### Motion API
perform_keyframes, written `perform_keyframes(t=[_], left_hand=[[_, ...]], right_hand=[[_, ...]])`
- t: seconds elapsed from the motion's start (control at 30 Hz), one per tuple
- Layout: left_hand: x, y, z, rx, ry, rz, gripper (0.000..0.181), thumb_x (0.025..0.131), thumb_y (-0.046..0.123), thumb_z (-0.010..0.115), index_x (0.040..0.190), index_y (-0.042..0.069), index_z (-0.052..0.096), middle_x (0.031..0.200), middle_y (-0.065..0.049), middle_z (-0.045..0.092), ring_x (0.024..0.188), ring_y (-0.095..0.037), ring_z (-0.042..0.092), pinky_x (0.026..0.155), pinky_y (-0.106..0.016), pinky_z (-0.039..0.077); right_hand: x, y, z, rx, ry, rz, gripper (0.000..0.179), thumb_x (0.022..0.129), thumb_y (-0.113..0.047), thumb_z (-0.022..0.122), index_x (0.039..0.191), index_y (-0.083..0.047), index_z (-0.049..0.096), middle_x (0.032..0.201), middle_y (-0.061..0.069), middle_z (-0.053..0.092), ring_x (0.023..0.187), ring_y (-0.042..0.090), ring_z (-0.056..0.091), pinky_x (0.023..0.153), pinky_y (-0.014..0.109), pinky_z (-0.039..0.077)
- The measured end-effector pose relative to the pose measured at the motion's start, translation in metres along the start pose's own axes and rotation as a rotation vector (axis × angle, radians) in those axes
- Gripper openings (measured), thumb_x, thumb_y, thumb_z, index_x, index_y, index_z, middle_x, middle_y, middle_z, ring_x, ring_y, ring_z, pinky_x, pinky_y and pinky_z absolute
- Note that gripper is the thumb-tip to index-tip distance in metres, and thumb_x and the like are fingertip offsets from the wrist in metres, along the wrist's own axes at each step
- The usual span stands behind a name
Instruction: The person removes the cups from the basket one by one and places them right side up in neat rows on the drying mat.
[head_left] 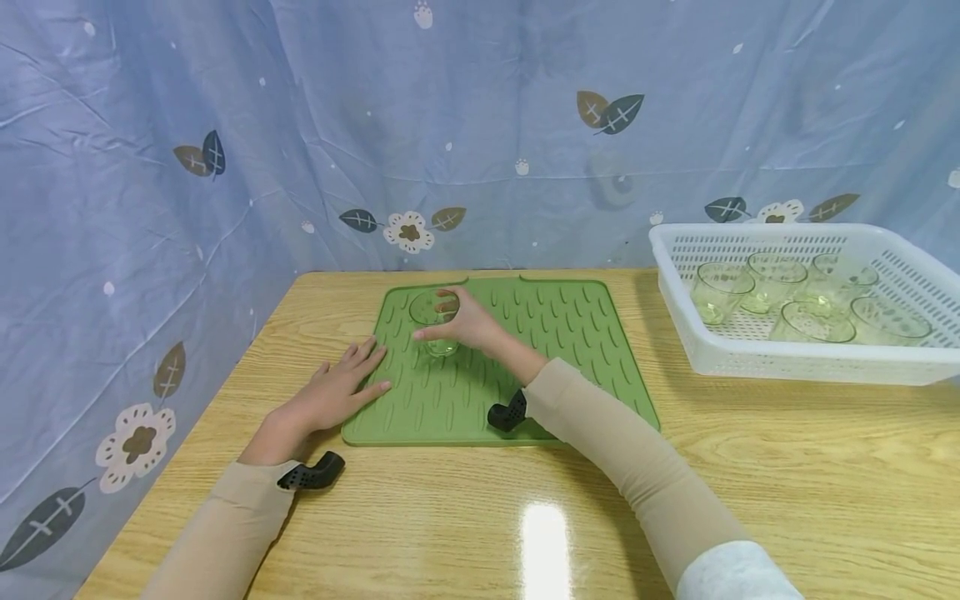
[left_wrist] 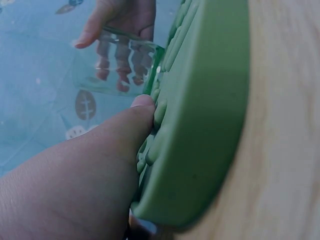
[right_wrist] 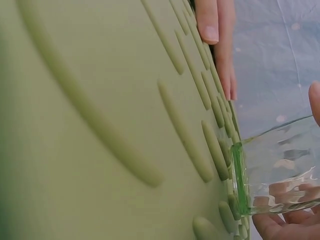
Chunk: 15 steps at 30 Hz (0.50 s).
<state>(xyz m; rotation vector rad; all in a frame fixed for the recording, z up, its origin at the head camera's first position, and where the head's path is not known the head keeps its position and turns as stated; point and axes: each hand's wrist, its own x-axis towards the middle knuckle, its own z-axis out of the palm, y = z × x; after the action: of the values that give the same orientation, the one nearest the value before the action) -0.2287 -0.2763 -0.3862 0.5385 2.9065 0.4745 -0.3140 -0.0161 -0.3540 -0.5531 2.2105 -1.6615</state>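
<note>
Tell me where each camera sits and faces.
Head: worn there, facing forward-down at the mat; left grip, right grip, sleeves show.
Left wrist: worn there, facing along the mat toward the glass; both grips partly show.
Right wrist: worn there, facing across the mat; both grips partly show.
Both wrist views share mat and glass.

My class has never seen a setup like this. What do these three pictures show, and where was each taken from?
There is no robot here: a person works bare-handed. The wide picture comes from a camera worn on the head; the close-ups come from cameras on the left and right wrists, so they look tilted. On the wooden table are a green ridged mat and a white basket of five clear glasses. The right hand holds another glass upright, its base at the mat; the left hand touches the mat's left side.
</note>
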Motion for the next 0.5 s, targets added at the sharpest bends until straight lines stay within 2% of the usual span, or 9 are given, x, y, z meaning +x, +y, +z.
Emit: perform_keyframes(t=[0.3, 0.5], left_hand=[[0.0003, 0.0003, 0.0004, -0.001, 0.003, 0.005, 0.078, 0.108, 0.057, 0.04, 0.165, 0.008, 0.02, 0.17, -0.018, 0.005, 0.153, -0.046, 0.003, 0.111, -0.079, 0.004], [-0.0008, -0.0002, 0.0007, -0.009, 0.008, 0.007, 0.078, 0.108, 0.056, 0.041, 0.165, 0.008, 0.02, 0.17, -0.018, 0.005, 0.153, -0.047, 0.002, 0.111, -0.079, 0.003]], right_hand=[[-0.0015, -0.0005, -0.0032, 0.036, -0.03, 0.002, 0.091, 0.09, -0.017, 0.082, 0.162, -0.008, 0.026, 0.156, 0.022, 0.041, 0.138, 0.038, 0.046, 0.107, 0.051, 0.046], [-0.0048, -0.003, -0.0073, -0.021, -0.014, -0.009, 0.092, 0.089, -0.021, 0.084, 0.161, -0.009, 0.028, 0.152, 0.02, 0.045, 0.133, 0.037, 0.05, 0.104, 0.05, 0.048]])
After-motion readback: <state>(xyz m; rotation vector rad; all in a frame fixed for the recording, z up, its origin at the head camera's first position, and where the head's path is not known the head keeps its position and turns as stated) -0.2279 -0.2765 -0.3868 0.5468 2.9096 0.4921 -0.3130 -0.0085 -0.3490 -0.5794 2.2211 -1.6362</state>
